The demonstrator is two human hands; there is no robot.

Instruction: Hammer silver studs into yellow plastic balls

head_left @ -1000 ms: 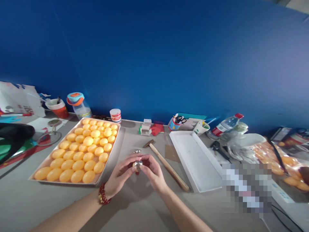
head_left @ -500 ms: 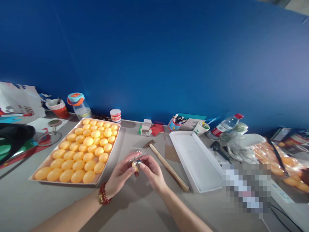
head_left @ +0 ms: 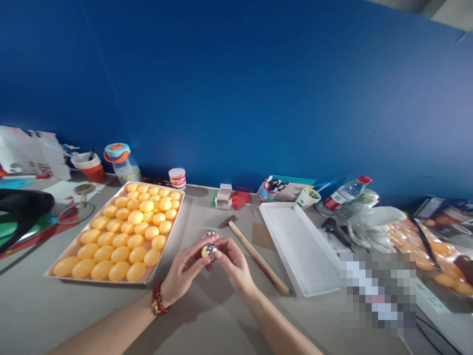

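Low over the grey table, my left hand [head_left: 185, 264] and my right hand [head_left: 234, 264] hold one small ball [head_left: 209, 252] between their fingertips. The ball is yellow on its left side and mirror-like silver on its right; whether the silver is a cap or a shell I cannot tell. Just beyond my left fingers lies a shiny silver piece [head_left: 210, 233], partly hidden. To the left stands a shallow box [head_left: 151, 276] of yellow balls [head_left: 135, 217] in rows. A wooden-handled hammer [head_left: 258, 256] lies on the table right of my hands.
A white tray [head_left: 305, 246] sits right of the hammer. Small white boxes [head_left: 223, 198] and red paper [head_left: 241, 198] are behind my hands. A jar [head_left: 178, 178], a pen cup [head_left: 266, 191] and a plastic bottle [head_left: 342, 195] line the blue wall [head_left: 236, 88].
The ball has turned between my fingers, so its smooth silver side shows more plainly. My hands stay in nearly the same place.
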